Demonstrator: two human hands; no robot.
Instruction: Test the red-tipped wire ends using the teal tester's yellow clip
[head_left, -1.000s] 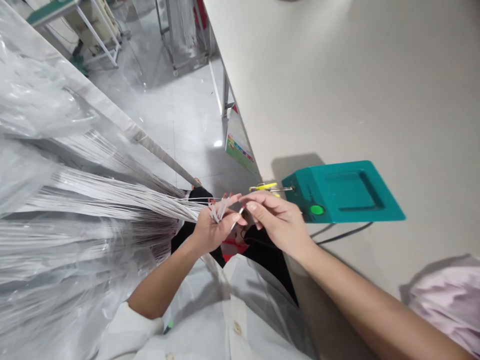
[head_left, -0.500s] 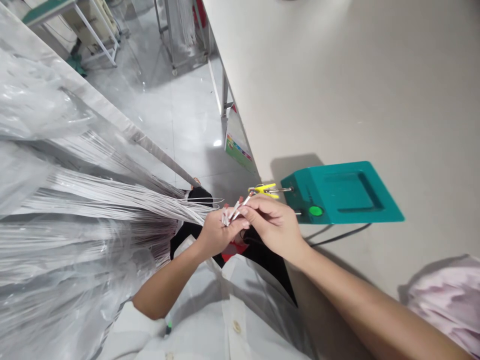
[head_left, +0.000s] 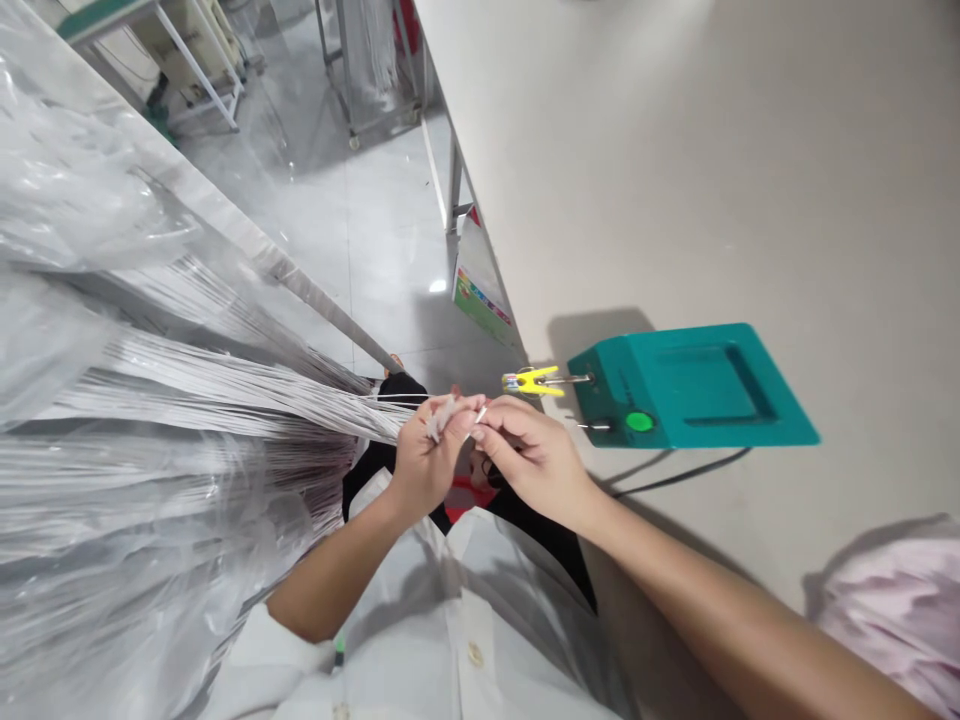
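In the head view, the person's left hand (head_left: pixel 421 460) is closed around a bundle of thin white strands (head_left: pixel 300 385), which runs in from the left, its cut ends sticking up between thumb and fingers. The right hand (head_left: pixel 540 460) meets it just to the right, thumb and forefinger pinching a short white piece (head_left: pixel 478 418) that slants between the two hands; the fingertips are small and slightly blurred, so whether this piece belongs to the bundle is hard to tell. Both hands are in front of the person's white shirt (head_left: pixel 405 640), at the left edge of a pale table (head_left: pixel 712 200). On that table, right of the right hand, lies a teal device (head_left: pixel 720 390) with a round green button (head_left: pixel 640 422) on its sloped face. A yellow clip (head_left: pixel 536 381) sits at the end of a metal rod reaching left from the device, just beyond the right hand, and a short metal pin (head_left: pixel 594 427) juts out nearer. A black cable (head_left: pixel 682 473) passes along the device's near side. Pinkish cloth (head_left: pixel 892 610) lies at the near right. On the left, more white strands (head_left: pixel 187 480) lie among clear plastic sheeting (head_left: pixel 75 230), beside a pale rail (head_left: pixel 285 275) slanting over the shiny floor (head_left: pixel 322 230). At the far left stands a green-topped bench (head_left: pixel 105 15).
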